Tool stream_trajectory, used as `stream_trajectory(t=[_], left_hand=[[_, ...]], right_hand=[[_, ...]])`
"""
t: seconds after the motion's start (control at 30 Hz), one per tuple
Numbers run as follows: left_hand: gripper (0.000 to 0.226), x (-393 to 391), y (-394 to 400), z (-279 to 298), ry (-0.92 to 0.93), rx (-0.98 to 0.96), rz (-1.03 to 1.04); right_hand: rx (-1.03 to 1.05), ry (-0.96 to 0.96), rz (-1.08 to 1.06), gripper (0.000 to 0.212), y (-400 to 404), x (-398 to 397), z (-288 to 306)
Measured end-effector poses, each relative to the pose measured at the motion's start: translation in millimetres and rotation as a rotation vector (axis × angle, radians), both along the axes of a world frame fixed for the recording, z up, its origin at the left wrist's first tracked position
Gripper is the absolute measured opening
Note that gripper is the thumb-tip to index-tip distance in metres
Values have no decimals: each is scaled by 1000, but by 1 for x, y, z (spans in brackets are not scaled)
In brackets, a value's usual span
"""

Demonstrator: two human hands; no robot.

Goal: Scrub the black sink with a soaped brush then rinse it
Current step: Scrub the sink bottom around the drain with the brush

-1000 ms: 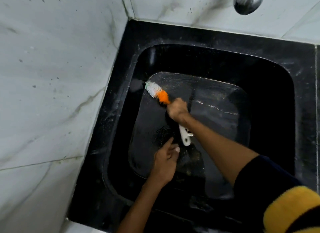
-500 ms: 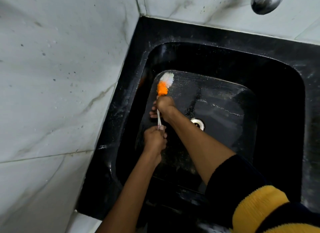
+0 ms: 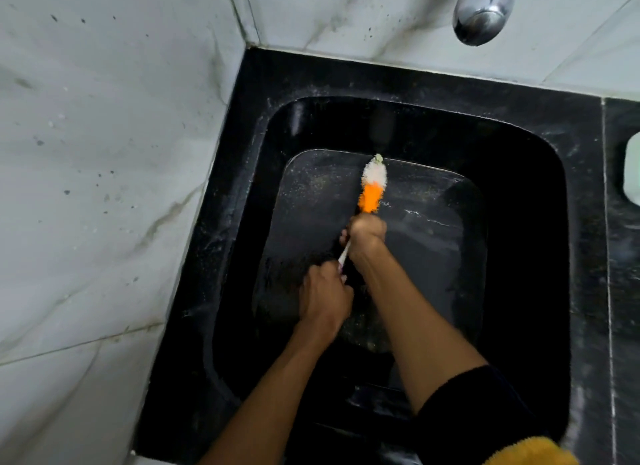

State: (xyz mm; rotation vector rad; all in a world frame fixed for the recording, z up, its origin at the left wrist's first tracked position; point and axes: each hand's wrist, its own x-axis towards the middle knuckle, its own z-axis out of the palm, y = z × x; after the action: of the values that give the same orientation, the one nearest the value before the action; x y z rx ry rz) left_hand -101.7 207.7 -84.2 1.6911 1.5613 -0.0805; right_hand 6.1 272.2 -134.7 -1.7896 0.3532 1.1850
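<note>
**Two hands on one brush, deep in the black sink**

Nearest the lens, our forearms reach down into the basin, a dark sleeve w/ a yellow cuff on the right arm. Our left hand is curled round the tail end of the white handle; a short stretch of it shows between the fists. Just ahead, our right hand is wrapped tight round the handle right below the bristles. Both hands gripping, neither free.

The brush points away from us, orange bristles near the fist, white ones at the tip, lying on or close over the sink floor toward the far wall; contact itself we can't confirm. We judge it light, w/ a thin stiff plastic handle and soft, springy bristles that flatten under pressure. Wet and soapy, that handle looks slippery, so choking up near the head plus a 2nd hand at the tail seems the right hold for pushing hard w/o twisting.

The black sink is deep, rounded at the corners, its floor filmed w/ pale specks and streaks, prob. suds. Its rim sits in a dark counter at right. Beyond, marble-look wall tiles, and a chrome tap overhead, no water visible from it.
</note>
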Motion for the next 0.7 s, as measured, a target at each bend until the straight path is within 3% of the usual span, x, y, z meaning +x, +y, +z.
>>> stream_trajectory(t=[0.07,0.17,0.27,0.33,0.4,0.5,0.53,0.63,0.7], left_hand=[[22,5,-12,-1,14,7,-86],[19,9,-18,2,12,12,7],[23,9,-26,1,20,-9,65],[25,15,-29,1,38,-1,-19],[26,25,-29,-3,40,31,-189],[26,45,-30,-3,39,49,-381],[23,47,-30,-5,32,46,-387],[21,40,-39,-14,12,6,-230],[21,33,-47,-18,4,-5,-116]], right_hand=[[-45,-141,193,17,-11,5,-3],[-248,-403,600,27,-10,7,-6],[-229,-404,840,28,-4,5,-4],[-267,-412,769,23,-11,16,-5],[-357,-438,558,25,-27,35,-2],[-440,-411,75,28,-53,57,1],[-430,-396,45,27,-54,58,1],[-360,-393,299,28,-44,45,6],[-167,-282,503,38,-35,27,6]])
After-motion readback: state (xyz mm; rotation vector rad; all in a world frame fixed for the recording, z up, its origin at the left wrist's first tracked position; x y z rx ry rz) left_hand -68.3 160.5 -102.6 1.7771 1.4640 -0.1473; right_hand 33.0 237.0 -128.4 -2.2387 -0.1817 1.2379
